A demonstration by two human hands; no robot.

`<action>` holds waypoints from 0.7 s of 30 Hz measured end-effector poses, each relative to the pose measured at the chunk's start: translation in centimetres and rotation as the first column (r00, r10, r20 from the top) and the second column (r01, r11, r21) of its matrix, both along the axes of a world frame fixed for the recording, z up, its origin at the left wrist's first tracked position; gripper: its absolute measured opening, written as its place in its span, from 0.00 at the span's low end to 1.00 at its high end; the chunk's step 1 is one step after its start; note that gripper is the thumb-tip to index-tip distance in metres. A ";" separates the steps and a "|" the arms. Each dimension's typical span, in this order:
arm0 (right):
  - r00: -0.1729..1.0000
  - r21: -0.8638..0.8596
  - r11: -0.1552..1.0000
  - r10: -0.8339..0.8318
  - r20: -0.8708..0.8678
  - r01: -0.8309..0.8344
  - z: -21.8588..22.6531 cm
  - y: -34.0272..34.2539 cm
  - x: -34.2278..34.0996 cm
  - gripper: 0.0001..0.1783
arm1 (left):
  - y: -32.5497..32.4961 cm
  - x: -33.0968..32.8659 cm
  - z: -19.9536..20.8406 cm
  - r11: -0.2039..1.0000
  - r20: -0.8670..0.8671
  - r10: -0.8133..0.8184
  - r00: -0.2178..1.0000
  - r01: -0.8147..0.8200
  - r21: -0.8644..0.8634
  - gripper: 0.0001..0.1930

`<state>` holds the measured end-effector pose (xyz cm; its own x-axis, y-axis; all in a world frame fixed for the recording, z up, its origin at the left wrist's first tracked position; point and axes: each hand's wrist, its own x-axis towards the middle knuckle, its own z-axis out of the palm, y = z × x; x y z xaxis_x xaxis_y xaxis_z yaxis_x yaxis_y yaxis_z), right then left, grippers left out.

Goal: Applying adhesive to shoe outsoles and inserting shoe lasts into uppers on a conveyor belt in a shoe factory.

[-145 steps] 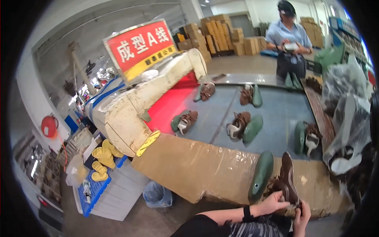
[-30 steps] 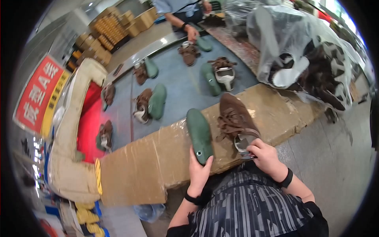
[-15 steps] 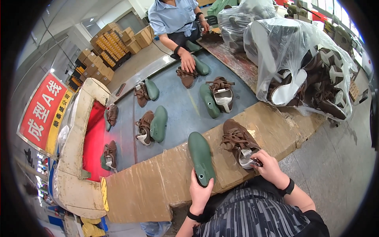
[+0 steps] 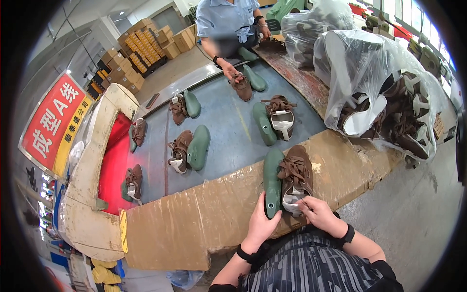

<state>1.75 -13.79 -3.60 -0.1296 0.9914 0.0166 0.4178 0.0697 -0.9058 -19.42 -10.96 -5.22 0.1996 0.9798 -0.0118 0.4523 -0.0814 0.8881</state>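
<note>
A green shoe last (image 4: 273, 177) lies along the cardboard-covered ledge, its heel end gripped by my left hand (image 4: 261, 225). Right against it sits a brown lace-up shoe (image 4: 299, 168) with a pale lining, toe pointing away from me. My right hand (image 4: 322, 217) is at the heel opening of that shoe, fingers pinched together. A thin dark bit shows at the fingertips, too small to name.
The blue-grey conveyor (image 4: 228, 141) carries several brown shoes paired with green lasts. Across it, a co-worker's hand (image 4: 228, 69) touches another shoe (image 4: 242, 88). A clear plastic bag (image 4: 360, 78) of shoes stands at right. A red opening (image 4: 113, 165) is at left.
My left hand has brought the last rightward, up against the shoe. The shoe now points straighter away from me, my right hand still at its heel. The co-worker's hand has shifted on the far shoe.
</note>
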 end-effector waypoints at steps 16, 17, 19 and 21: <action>0.976 0.194 0.981 0.050 -0.211 -0.008 0.3 -1.4 1.9 0.28 | 4.8 4.5 3.8 0.963 -0.457 -0.020 0.889 0.139 0.230 0.45; 0.969 0.242 0.969 0.004 -0.246 0.057 -0.2 -1.5 2.7 0.28 | 4.8 4.5 4.0 0.967 -0.479 -0.012 0.878 0.133 0.219 0.45; 0.927 0.140 0.967 -0.153 -0.342 0.211 -0.7 -1.7 3.9 0.20 | 4.5 4.7 4.0 0.973 -0.483 -0.032 0.875 0.139 0.186 0.44; 0.856 -0.029 0.951 -0.289 -0.428 0.307 -2.9 -1.3 5.6 0.13 | 4.8 4.9 3.5 0.960 -0.529 -0.018 0.848 0.162 0.228 0.43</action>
